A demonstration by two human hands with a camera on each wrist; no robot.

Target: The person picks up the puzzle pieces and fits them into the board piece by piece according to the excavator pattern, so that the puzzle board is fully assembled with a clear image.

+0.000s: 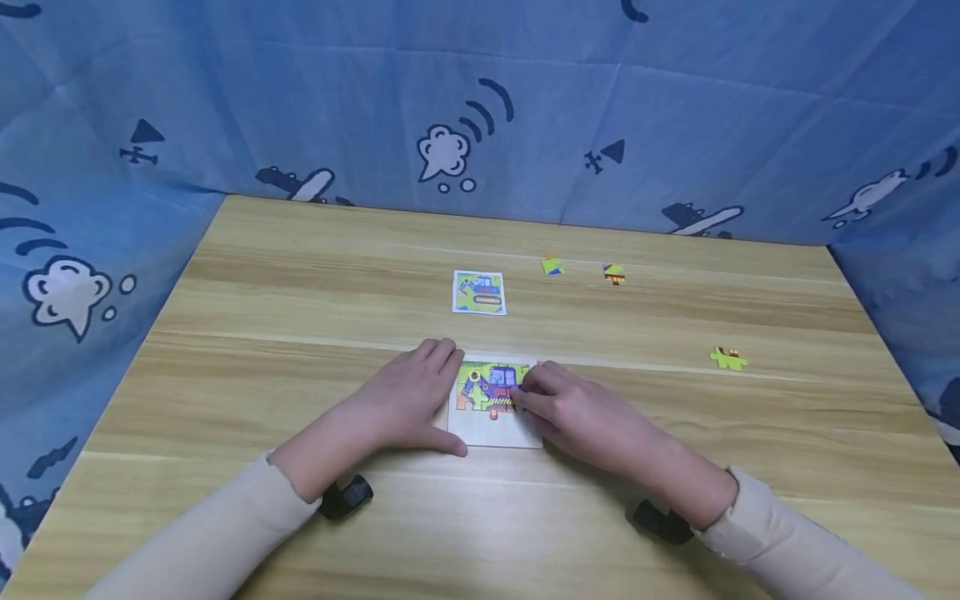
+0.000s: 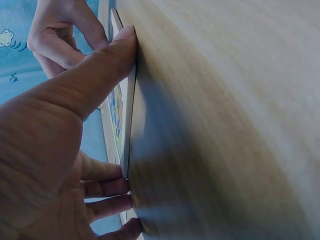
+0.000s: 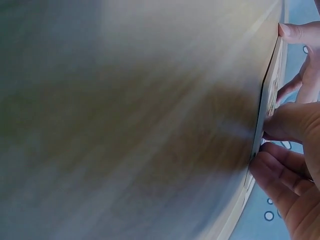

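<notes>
A white puzzle board [image 1: 495, 432] lies flat between the two hands, with a partly filled excavator picture [image 1: 487, 385] in its upper part. Spread along the board's left side, the left hand [image 1: 412, 400] touches the edge, its thumb at the near left corner and its fingers straight. The right hand [image 1: 573, 408] is at the right side of the picture, thumb and fingers curled together on a puzzle piece that they mostly hide. In the right wrist view, the fingertips of the right hand [image 3: 295, 160] meet the board's edge [image 3: 270, 85].
Behind the board lies a small excavator picture card [image 1: 479, 292]. Loose puzzle pieces lie to the right: one green and blue [image 1: 552, 266], one green and red [image 1: 614, 274], and a green one [image 1: 728, 359] farther right. A blue patterned cloth [image 1: 360, 100] borders the wooden table [image 1: 300, 275].
</notes>
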